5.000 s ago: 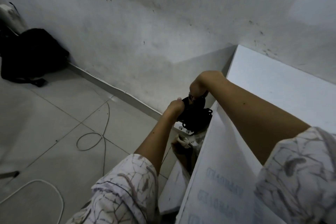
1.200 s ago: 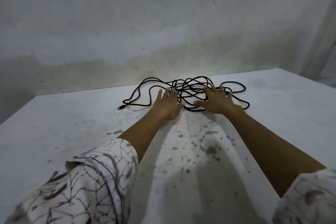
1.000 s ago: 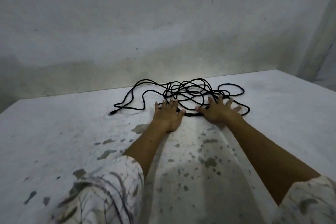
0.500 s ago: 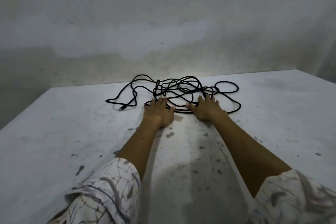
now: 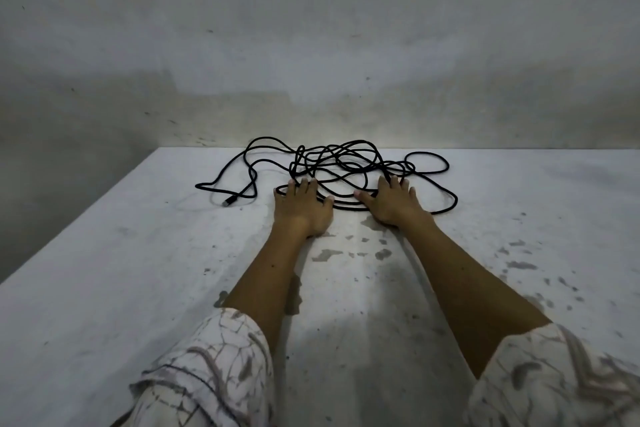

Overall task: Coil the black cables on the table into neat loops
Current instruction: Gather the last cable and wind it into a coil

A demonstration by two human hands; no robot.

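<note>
Black cables (image 5: 341, 163) lie in a loose tangle at the far middle of the tabletop (image 5: 104, 270), close to the wall (image 5: 311, 45), with one plug end (image 5: 229, 201) trailing out to the left. Compared with a second ago, the heap has barely shifted and sits in much the same sprawl. Both hands remain flat on its near edge: the left hand (image 5: 302, 206) and the right hand (image 5: 391, 201) each rest palm down with fingers (image 5: 304, 185) straight and spread, touching strands but gripping none. Five seconds back the hands were off the side of the table with a dark bundle; now the cable is laid out here. No loop is formed yet, so coiling has not begun. Finding a free end, probably the plug, looks like the sensible start. Patterned sleeves (image 5: 211, 374) frame the view.
</note>
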